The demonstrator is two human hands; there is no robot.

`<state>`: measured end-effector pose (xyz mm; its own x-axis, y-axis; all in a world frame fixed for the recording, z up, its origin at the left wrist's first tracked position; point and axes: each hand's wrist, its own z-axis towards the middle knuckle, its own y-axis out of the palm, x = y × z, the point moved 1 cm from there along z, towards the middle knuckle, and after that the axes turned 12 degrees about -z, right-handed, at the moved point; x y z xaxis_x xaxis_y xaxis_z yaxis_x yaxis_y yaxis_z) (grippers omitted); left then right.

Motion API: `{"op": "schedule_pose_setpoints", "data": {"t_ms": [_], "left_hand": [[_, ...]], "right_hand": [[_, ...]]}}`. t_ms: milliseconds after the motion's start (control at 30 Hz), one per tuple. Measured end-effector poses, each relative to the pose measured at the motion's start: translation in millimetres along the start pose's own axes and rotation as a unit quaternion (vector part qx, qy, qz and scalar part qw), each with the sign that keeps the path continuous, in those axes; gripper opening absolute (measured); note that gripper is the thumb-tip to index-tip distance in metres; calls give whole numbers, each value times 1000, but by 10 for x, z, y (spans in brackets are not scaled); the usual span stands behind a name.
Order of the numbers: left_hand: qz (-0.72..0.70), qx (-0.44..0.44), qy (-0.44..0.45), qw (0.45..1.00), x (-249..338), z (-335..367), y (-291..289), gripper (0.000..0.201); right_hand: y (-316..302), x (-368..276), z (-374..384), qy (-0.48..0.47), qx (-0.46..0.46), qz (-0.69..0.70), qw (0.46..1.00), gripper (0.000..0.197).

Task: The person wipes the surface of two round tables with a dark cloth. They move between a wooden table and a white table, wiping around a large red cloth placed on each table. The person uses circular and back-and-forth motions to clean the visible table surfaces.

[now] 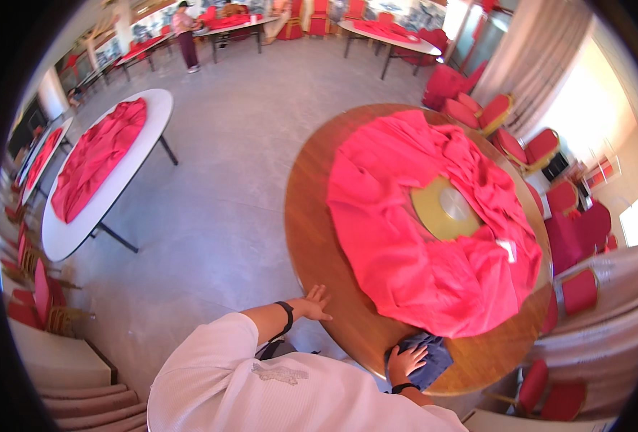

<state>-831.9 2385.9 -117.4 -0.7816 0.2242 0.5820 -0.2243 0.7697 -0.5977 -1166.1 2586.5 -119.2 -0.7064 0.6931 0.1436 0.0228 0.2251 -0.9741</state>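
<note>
A large round wooden table (306, 216) stands in front of me. Over its middle lies a bunched red tablecloth (384, 237), heaped in a ring around a yellowish disc with a silvery centre (441, 209). My left hand (314, 303) is at the table's near left edge, fingers spread, holding nothing. At the near edge, my right hand (407, 361) rests flat on a folded dark blue cloth (435, 360), its fingers stretched out over it. A small white piece (507, 250) lies on the red fabric's right side.
A white round table (162, 108) with a crumpled red cloth (103, 158) stands to the left. Red chairs (528, 147) line the right, by beige curtains (531, 50). Another person (185, 32) stands far off beside cloth-covered tables. Grey floor (225, 180) runs between the tables.
</note>
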Motion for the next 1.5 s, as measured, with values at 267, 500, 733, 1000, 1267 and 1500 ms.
{"op": "schedule_pose_setpoints", "data": {"t_ms": [267,500,733,1000,1267,1500], "left_hand": [[-183,104,-76,975,-2341,-805,-639,47],[-369,218,-386,817,-4410,-2772,379,30],[-616,171,-484,597,-4104,-4119,1242,34],[-664,254,-461,530,-4348,-4284,1155,29],[-705,241,-432,508,-5268,-3529,-39,24],[-662,347,-407,525,-5877,-3191,-1380,30]], "right_hand": [[-283,-2212,-194,-98,14,-54,994,82],[-461,-3669,-459,-257,53,-31,964,85],[-400,-4460,-428,-276,99,-61,954,91],[-612,-5297,-182,-299,117,-91,943,94],[-880,-6379,326,-295,106,-77,946,91],[-1003,-7466,950,-390,148,-19,909,76]]}}
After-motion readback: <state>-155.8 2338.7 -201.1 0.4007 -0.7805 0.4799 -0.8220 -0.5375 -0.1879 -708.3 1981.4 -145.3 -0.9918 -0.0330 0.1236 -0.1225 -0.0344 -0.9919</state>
